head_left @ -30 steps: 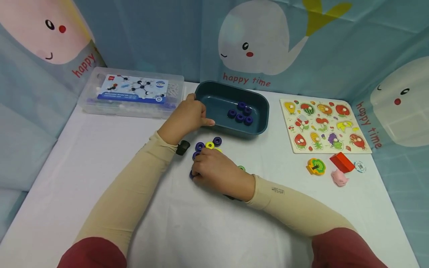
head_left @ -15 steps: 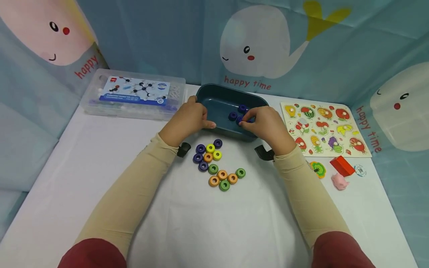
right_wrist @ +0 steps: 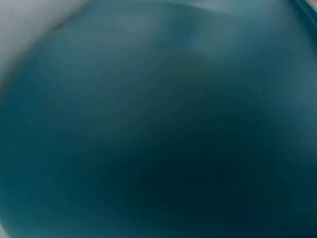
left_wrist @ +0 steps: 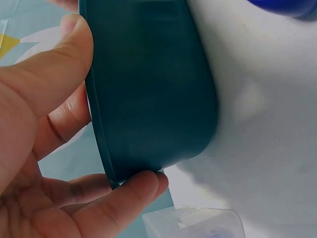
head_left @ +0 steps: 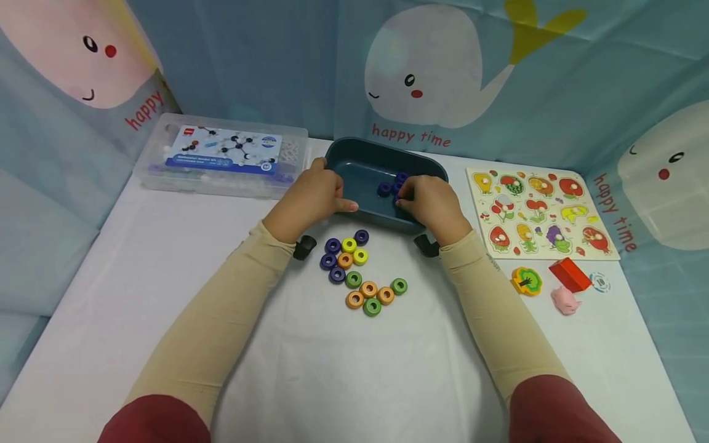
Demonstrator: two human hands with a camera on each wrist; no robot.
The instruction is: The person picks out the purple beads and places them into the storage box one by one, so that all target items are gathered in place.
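Observation:
My left hand (head_left: 310,198) grips the left end of a dark teal plastic bin (head_left: 343,169), thumb along the near rim. In the left wrist view, the fingers (left_wrist: 133,193) wrap the corner of the bin's rim. My right hand (head_left: 434,203) reaches over the near right rim with its fingers curled down, pinching a purple ring among the others; the fingertips largely hide it. Several purple rings (head_left: 384,189) lie inside on the bin's floor. On the tablecloth in front are loose purple (head_left: 328,261), yellow (head_left: 360,256), orange (head_left: 368,289) and green (head_left: 372,307) rings. The bin's blurred wall (right_wrist: 124,124) fills the right wrist view.
A clear molecular model kit case (head_left: 221,157) stands at the back left. To the right lies a fruit peg puzzle board (head_left: 540,212). Before it sit a tree piece (head_left: 527,281), a red block (head_left: 570,274), a pink pig (head_left: 565,300) and a white chip (head_left: 600,282).
My right hand has gone from the loose rings on the table into the bin, then shifted slightly lower left there. One purple ring has left the table group. The left hand keeps its grip.

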